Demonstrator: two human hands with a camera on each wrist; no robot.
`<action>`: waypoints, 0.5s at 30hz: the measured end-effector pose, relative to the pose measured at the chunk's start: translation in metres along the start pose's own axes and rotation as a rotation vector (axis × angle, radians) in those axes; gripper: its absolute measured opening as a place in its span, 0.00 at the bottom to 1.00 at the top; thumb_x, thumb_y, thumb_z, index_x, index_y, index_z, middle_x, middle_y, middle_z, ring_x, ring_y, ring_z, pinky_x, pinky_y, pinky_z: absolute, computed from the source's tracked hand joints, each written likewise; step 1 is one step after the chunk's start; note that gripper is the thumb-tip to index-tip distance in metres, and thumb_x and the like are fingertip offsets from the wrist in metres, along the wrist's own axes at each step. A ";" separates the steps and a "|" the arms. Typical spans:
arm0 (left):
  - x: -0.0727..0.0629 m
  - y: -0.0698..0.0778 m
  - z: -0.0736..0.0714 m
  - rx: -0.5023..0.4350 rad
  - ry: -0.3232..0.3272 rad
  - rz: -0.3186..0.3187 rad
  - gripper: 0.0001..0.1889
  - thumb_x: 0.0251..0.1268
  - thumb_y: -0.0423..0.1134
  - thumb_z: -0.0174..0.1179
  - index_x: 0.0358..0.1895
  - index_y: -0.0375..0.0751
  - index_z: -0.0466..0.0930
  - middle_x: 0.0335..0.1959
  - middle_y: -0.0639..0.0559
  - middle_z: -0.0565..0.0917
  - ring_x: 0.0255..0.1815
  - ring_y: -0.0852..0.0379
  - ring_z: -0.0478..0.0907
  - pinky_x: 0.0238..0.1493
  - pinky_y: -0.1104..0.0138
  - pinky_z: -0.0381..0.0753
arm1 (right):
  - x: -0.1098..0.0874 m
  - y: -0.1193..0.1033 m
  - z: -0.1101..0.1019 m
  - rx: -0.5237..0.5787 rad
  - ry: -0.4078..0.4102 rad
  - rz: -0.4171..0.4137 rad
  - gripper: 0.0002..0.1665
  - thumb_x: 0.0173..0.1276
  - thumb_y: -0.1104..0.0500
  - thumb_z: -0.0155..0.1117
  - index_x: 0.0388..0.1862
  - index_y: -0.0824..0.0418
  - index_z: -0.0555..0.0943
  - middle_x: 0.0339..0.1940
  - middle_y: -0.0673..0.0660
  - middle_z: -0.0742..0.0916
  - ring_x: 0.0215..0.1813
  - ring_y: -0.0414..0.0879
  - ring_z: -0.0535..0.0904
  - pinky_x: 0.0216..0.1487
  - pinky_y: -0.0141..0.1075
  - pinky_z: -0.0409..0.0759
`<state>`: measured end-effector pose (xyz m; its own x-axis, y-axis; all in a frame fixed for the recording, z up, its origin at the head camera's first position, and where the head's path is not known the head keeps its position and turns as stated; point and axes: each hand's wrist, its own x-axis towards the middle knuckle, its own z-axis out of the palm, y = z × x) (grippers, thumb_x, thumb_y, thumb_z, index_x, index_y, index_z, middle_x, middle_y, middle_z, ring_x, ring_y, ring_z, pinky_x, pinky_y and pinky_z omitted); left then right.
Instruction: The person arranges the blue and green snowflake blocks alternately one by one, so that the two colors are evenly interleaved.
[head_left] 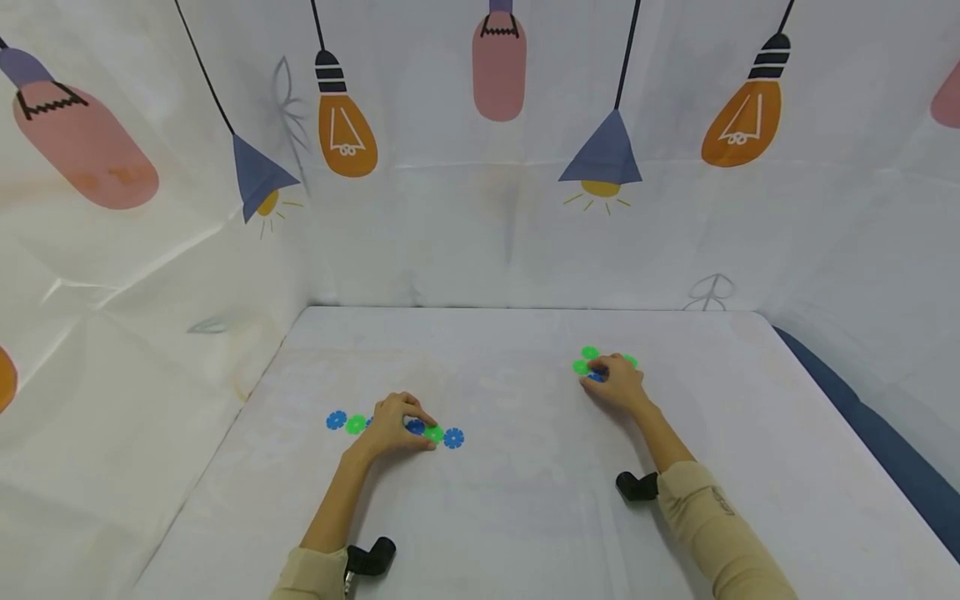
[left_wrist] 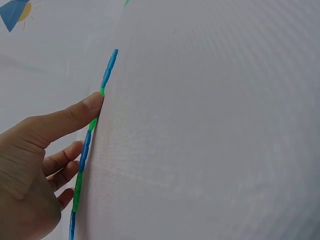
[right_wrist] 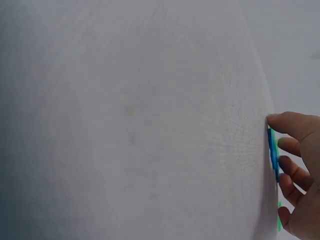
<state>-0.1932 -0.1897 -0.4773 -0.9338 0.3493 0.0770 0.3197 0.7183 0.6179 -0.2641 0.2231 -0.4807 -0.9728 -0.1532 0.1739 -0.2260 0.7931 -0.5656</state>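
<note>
A row of blue and green notched plastic snowflake discs lies on the left of the white table, running from a blue disc to another blue disc. My left hand reaches over this row and hides its middle. Its thumb and index finger pinch a green snowflake disc near the right end; in the left wrist view the row appears edge-on. Farther right, my right hand has thumb and fingertips around a blue snowflake disc. Edge-on, that blue disc shows beside the thumb, with green behind.
Loose green discs lie around the right hand, including one green disc behind it and another partly covered by it. The white table meets a white sheet printed with lamps at its back edge.
</note>
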 end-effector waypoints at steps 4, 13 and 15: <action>0.000 0.000 0.000 -0.002 -0.001 -0.004 0.14 0.38 0.46 0.77 0.32 0.49 0.88 0.38 0.53 0.75 0.46 0.50 0.67 0.54 0.46 0.57 | 0.003 -0.002 0.000 -0.022 -0.001 0.004 0.24 0.59 0.54 0.66 0.47 0.71 0.79 0.47 0.71 0.80 0.52 0.64 0.73 0.50 0.66 0.58; 0.000 0.000 0.001 -0.007 0.013 0.011 0.14 0.37 0.46 0.77 0.31 0.49 0.89 0.37 0.54 0.75 0.45 0.51 0.68 0.53 0.46 0.58 | 0.006 -0.004 0.001 -0.037 -0.004 0.035 0.25 0.60 0.54 0.64 0.49 0.72 0.78 0.50 0.72 0.79 0.53 0.66 0.72 0.51 0.68 0.59; 0.000 0.001 0.001 -0.008 0.015 0.012 0.14 0.36 0.46 0.77 0.31 0.49 0.89 0.36 0.54 0.75 0.45 0.51 0.68 0.53 0.46 0.58 | 0.007 -0.003 0.001 -0.055 -0.003 0.042 0.25 0.61 0.53 0.64 0.49 0.71 0.78 0.49 0.72 0.79 0.53 0.66 0.73 0.51 0.69 0.59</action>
<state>-0.1925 -0.1887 -0.4773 -0.9322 0.3488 0.0967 0.3299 0.7090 0.6233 -0.2703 0.2186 -0.4785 -0.9815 -0.1208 0.1485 -0.1820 0.8298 -0.5275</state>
